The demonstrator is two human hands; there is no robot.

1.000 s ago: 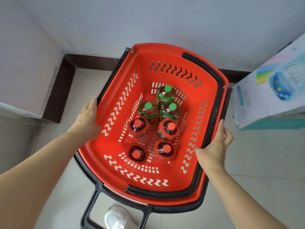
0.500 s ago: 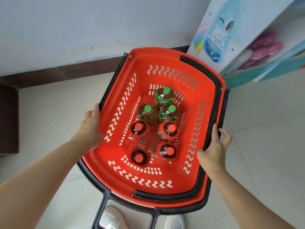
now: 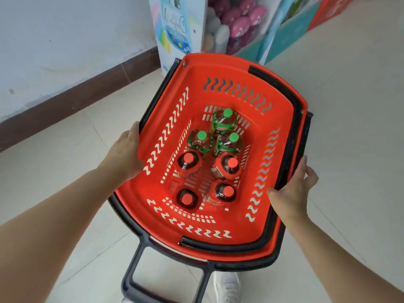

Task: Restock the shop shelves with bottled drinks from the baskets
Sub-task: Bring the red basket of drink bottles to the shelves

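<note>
A red plastic shopping basket with black handles hangs in the air between my hands. My left hand grips its left rim, fingers hidden under the edge. My right hand holds the right rim and black handle, thumb over the inside. Standing upright on the basket floor are three green-capped bottles at the far side and several red-capped bottles nearer to me.
A white wall with a brown skirting board runs along the left. A shelf unit with pink and white soft goods stands just beyond the basket. Pale tiled floor lies all around. My white shoe shows below the basket.
The view has swung right while I carry the basket: the wall corner left the frame and the shelf unit with pink goods came to the top centre. Both hands keep their hold.
</note>
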